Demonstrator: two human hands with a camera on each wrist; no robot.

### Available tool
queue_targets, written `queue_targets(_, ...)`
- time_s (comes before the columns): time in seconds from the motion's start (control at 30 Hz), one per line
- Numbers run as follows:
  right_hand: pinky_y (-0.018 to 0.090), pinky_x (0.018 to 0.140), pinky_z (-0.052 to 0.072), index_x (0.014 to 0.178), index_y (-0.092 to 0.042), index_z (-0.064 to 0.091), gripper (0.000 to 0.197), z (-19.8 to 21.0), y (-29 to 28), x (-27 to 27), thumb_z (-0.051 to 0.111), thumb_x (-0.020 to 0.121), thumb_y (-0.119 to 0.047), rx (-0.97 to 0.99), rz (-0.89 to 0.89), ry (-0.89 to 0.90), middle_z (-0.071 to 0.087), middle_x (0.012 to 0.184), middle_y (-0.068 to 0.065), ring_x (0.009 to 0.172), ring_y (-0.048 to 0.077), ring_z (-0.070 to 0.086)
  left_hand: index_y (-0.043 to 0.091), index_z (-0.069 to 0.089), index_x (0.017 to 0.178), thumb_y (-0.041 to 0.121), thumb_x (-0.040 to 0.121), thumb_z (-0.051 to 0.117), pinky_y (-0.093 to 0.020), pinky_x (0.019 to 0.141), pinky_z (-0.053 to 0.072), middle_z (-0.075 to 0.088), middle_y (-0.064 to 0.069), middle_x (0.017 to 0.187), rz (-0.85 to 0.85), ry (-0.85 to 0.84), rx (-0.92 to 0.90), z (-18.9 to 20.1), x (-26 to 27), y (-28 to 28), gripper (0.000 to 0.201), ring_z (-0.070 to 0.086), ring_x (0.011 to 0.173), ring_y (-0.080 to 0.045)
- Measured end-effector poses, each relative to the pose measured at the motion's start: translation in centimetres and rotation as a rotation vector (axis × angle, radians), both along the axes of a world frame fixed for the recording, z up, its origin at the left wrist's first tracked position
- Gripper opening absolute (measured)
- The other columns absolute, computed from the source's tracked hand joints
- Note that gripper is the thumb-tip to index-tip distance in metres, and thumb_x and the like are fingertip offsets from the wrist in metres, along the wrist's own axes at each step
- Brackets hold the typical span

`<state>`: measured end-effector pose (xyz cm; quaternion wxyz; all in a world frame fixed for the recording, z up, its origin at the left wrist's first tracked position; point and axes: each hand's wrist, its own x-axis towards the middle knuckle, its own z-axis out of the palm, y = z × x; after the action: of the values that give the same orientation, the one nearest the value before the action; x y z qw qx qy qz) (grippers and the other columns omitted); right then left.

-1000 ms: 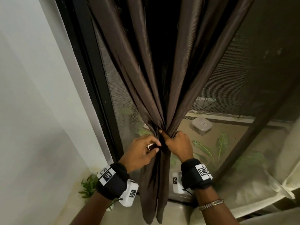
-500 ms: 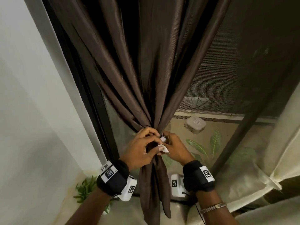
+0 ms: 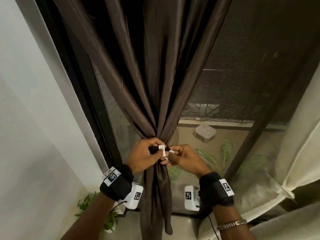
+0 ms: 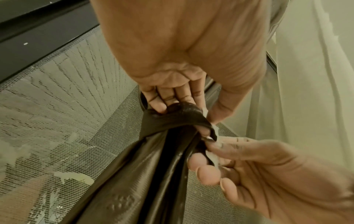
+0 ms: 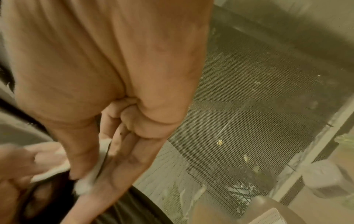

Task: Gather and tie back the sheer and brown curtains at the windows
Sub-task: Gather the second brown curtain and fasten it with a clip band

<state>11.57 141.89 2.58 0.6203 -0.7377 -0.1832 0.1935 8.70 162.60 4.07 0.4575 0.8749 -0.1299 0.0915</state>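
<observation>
The brown curtain [image 3: 155, 84] hangs gathered into one narrow bunch before the window. A dark tie strap [image 4: 184, 115] with white ends [image 3: 162, 148] wraps round the bunch at its waist. My left hand [image 3: 155, 151] curls round the strap from the left, thumb and fingers pinching one white end. From the right, my right hand [image 3: 171, 156] pinches the other white end [image 5: 91, 174] between thumb and fingers. The two hands almost touch in front of the bunch. The cream sheer curtain [image 3: 297, 135] hangs loose at the right.
A mesh window screen [image 3: 233, 75] stands behind the curtain, with a black frame [image 3: 74, 75] and a white wall [image 3: 34, 118] to the left. A small potted plant [image 3: 97, 210] sits on the floor at lower left. Leaves and a white box [image 3: 205, 133] lie outside.
A second ago both hands gripped the gathered brown curtain. Now the white strap ends show between them, and each hand pinches one in front of the bunch.
</observation>
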Motion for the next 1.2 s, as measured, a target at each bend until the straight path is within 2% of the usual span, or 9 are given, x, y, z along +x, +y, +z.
queue_targets(0.1,0.028,0.075,0.063,0.118,-0.001,0.072,0.025,1.0,-0.2,-0.2,0.057,0.112,-0.019,-0.141,0.036,-0.080,0.081,0.111,0.016,0.100,0.018,0.082,0.027,0.078,0.111,0.023,0.091,0.077,-0.029,0.080,0.059,0.075,0.011,0.081,-0.005,0.007,0.030,0.2,-0.1,0.1,0.020,0.072,0.081,-0.001)
queue_targets(0.2,0.042,0.079,0.064,0.099,-0.007,0.070,0.020,1.6,0.0,-0.4,0.053,0.108,-0.012,-0.374,0.037,-0.341,0.079,0.096,0.009,0.088,0.021,0.077,0.025,0.075,0.120,0.019,0.094,0.077,-0.012,0.081,0.049,0.067,0.015,0.081,-0.043,0.013,0.077,0.2,0.2,0.1,0.027,0.067,0.081,0.004)
queue_targets(0.33,0.035,0.066,0.044,0.091,-0.017,0.063,0.012,2.5,0.7,-0.6,0.054,0.099,-0.014,-0.622,0.033,-0.474,0.074,0.090,0.009,0.078,0.028,0.062,0.034,0.065,0.127,0.029,0.094,0.075,-0.031,0.089,0.057,0.067,0.013,0.090,-0.061,-0.001,0.219,0.1,0.2,0.1,0.034,0.069,0.091,-0.005)
queue_targets(0.47,0.034,0.069,0.040,0.109,-0.011,0.067,0.017,3.1,1.3,-1.2,0.055,0.096,-0.013,-0.681,0.060,-0.462,0.072,0.103,0.016,0.097,0.038,0.065,0.036,0.054,0.127,0.030,0.094,0.070,-0.044,0.086,0.058,0.065,0.014,0.091,-0.072,-0.011,0.311,0.5,-0.2,-0.2,0.037,0.069,0.087,-0.013)
queue_targets(0.7,0.037,0.070,0.038,0.126,-0.006,0.054,0.035,2.7,3.4,-2.4,0.052,0.092,-0.009,-0.690,0.002,-0.424,0.071,0.110,0.023,0.103,0.047,0.065,0.027,0.038,0.157,0.011,0.102,0.051,-0.039,0.095,0.054,0.074,-0.007,0.108,-0.100,-0.026,0.535,1.4,-1.0,-1.0,0.059,0.067,0.102,-0.030)
queue_targets(0.9,0.025,0.052,0.036,0.151,0.005,0.035,0.063,2.8,4.1,-3.4,0.053,0.091,-0.006,-0.623,0.060,-0.294,0.058,0.080,0.001,0.063,0.018,0.053,0.032,0.011,0.168,0.020,0.099,0.048,-0.045,0.099,0.053,0.075,-0.012,0.113,-0.131,-0.106,0.635,0.4,-1.2,-0.3,0.079,0.068,0.101,-0.034)
queue_targets(1.0,0.032,0.071,0.059,0.158,-0.006,0.029,0.075,4.1,3.0,-3.2,0.052,0.087,-0.011,-0.542,0.200,-0.221,0.072,0.102,0.006,0.089,0.020,0.072,0.041,0.010,0.167,0.031,0.105,0.038,-0.045,0.098,0.053,0.073,-0.007,0.117,-0.101,-0.141,0.576,0.0,-1.7,0.6,0.069,0.068,0.106,-0.032)
queue_targets(1.1,0.027,0.085,0.062,0.165,-0.027,0.013,0.087,5.7,2.1,-2.5,0.052,0.093,0.003,-0.435,0.253,-0.121,0.072,0.131,0.015,0.111,0.020,0.074,0.036,0.016,0.167,0.027,0.110,0.044,-0.042,0.090,0.053,0.071,-0.002,0.103,-0.092,-0.113,0.477,0.5,-1.9,0.6,0.064,0.066,0.096,-0.027)
queue_targets(1.2,0.028,0.084,0.059,0.162,-0.022,0.033,0.078,6.7,1.3,-1.6,0.055,0.093,0.008,-0.409,0.213,-0.117,0.078,0.123,0.014,0.113,0.024,0.077,0.039,0.021,0.164,0.026,0.110,0.048,-0.041,0.081,0.053,0.070,-0.004,0.100,-0.075,-0.110,0.415,0.6,-1.7,0.7,0.062,0.067,0.092,-0.028)
